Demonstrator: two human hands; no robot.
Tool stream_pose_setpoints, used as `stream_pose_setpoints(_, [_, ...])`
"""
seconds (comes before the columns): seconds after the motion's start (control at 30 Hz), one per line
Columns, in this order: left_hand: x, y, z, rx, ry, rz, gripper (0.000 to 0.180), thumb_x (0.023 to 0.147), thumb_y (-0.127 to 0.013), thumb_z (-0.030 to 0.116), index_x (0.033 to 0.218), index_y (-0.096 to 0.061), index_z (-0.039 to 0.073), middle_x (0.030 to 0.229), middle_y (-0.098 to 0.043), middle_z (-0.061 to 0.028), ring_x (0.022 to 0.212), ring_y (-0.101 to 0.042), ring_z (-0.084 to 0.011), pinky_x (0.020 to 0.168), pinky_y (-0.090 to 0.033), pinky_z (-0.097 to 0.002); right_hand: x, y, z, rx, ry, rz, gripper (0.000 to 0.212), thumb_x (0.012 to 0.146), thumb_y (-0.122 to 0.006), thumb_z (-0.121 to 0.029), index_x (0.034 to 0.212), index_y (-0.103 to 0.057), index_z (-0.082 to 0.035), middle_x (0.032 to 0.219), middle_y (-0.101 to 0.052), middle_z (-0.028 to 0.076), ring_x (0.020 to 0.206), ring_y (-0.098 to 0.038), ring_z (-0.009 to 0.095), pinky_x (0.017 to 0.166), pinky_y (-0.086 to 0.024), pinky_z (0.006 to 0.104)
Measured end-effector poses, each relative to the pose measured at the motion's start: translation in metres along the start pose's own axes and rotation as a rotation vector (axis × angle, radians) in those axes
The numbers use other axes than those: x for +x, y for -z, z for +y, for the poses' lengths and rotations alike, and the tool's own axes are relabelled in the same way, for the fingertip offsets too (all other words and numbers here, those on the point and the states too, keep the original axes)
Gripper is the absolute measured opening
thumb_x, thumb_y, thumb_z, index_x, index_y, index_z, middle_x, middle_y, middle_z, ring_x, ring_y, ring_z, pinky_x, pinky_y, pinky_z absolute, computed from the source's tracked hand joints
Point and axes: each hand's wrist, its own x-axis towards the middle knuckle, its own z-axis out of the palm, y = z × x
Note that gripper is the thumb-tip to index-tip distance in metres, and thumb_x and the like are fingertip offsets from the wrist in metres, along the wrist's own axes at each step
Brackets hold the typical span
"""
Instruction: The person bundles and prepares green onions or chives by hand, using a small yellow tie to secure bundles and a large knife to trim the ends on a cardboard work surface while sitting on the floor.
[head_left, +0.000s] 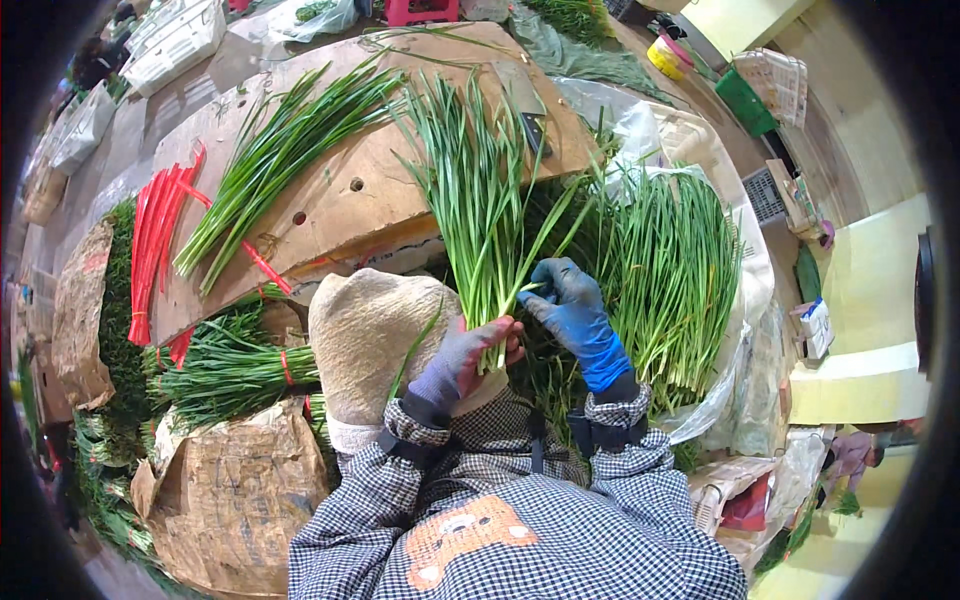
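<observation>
My left hand (458, 366), in a greyish-purple glove, is closed around the lower stalks of a loose bunch of garlic chives (465, 200). The leaves fan away from me over the near edge of a wooden board (330, 225). Beside the stalk ends, my right hand (580, 318), in a blue rubber-coated glove, pinches a chive stalk at the bunch's right side. More untied chives (290, 145) lie slantwise on the board. A large heap of chives (675, 285) stands to the right of my right hand.
Red plastic ties (155, 250) lie on the board's left end. A red-banded chive bundle (235, 375) rests left of my knee, which a beige cloth (370, 340) covers. Brown sacking (240, 500) is at lower left. A dark flat device (534, 134) sits on the board's right end.
</observation>
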Motion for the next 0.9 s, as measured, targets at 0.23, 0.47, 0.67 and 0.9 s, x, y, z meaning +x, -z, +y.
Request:
stream_pose_setpoints(0.23, [0.013,0.013,-0.011,-0.024,-0.045,-0.129,0.017,0.084,-0.060,0.014,0.100,-0.055,0.007,0.086,-0.060,-0.0027,0.073,-0.057,-0.0122,0.069,-0.052,-0.0318,0.004,-0.026,-0.002,-0.090,0.017,0.026,0.023,0.069,-0.070,-0.017,0.082,-0.054,-0.007,0.072,-0.056,0.011,0.063,-0.058,0.029,0.055,-0.045,0.0379])
stream_pose_setpoints(0.47, [-0.002,0.001,0.003,-0.183,-0.013,-0.083,0.023,0.085,-0.061,0.020,0.104,-0.053,0.009,0.089,-0.061,-0.0033,0.074,-0.058,-0.0100,0.072,-0.052,-0.0299,-0.002,-0.002,-0.001,0.218,-0.109,0.093,0.018,0.073,-0.070,-0.006,0.074,-0.052,-0.003,0.062,-0.051,0.004,0.055,-0.048,0.011,0.051,-0.041,0.0267])
stream_pose_setpoints(0.67, [-0.005,-0.002,0.009,-0.089,0.003,-0.015,0.020,0.084,-0.061,0.014,0.101,-0.053,0.009,0.089,-0.061,-0.0032,0.076,-0.058,-0.0108,0.072,-0.051,-0.0293,-0.063,0.037,0.037,0.123,-0.296,0.088,0.017,0.074,-0.068,-0.009,0.077,-0.053,-0.003,0.064,-0.052,0.004,0.058,-0.049,0.012,0.052,-0.041,0.0267])
stream_pose_setpoints(0.9, [0.002,-0.009,-0.003,0.063,-0.044,0.009,0.016,0.081,-0.063,0.010,0.093,-0.055,0.004,0.083,-0.060,-0.0048,0.067,-0.056,-0.0119,0.064,-0.052,-0.0291,-0.229,0.016,0.133,-0.387,-0.612,-0.518,0.043,0.076,-0.066,-0.025,0.111,-0.057,-0.002,0.091,-0.063,0.016,0.083,-0.061,0.029,0.079,-0.047,0.0336])
